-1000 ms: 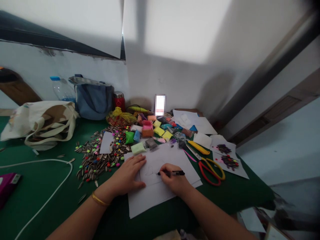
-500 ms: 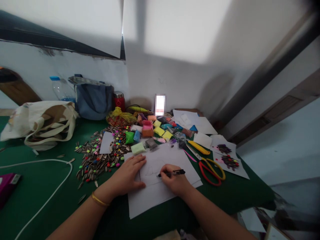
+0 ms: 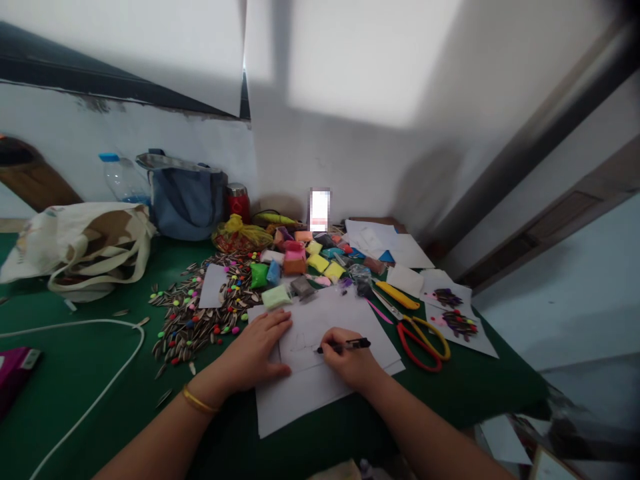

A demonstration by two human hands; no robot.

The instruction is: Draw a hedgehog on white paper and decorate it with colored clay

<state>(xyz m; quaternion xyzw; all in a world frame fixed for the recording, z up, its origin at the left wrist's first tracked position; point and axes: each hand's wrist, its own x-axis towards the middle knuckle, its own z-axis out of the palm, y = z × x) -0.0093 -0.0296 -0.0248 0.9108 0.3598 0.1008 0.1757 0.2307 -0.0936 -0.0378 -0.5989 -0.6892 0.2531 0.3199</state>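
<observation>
White paper sheets (image 3: 320, 387) lie stacked on the green table (image 3: 80, 373) in front of me. My left hand (image 3: 257, 352) rests flat on the paper's left side, fingers stretched out, a gold bangle on the wrist. My right hand (image 3: 350, 360) is closed round a black pen (image 3: 345, 345), whose tip touches the top sheet beside a faint drawn outline (image 3: 303, 342).
Sunflower seeds with coloured beads (image 3: 200, 313) spread to the left of the paper. Small coloured clay packs (image 3: 300, 263) lie behind it. Scissors with red and yellow handles (image 3: 420, 337) and a yellow cutter (image 3: 397, 295) sit to the right. Bags (image 3: 80, 243), a bottle and a white cable (image 3: 100, 333) are at left.
The pen's rear end has lifted very slightly as my right hand shifts on the paper. My left hand has stayed put.
</observation>
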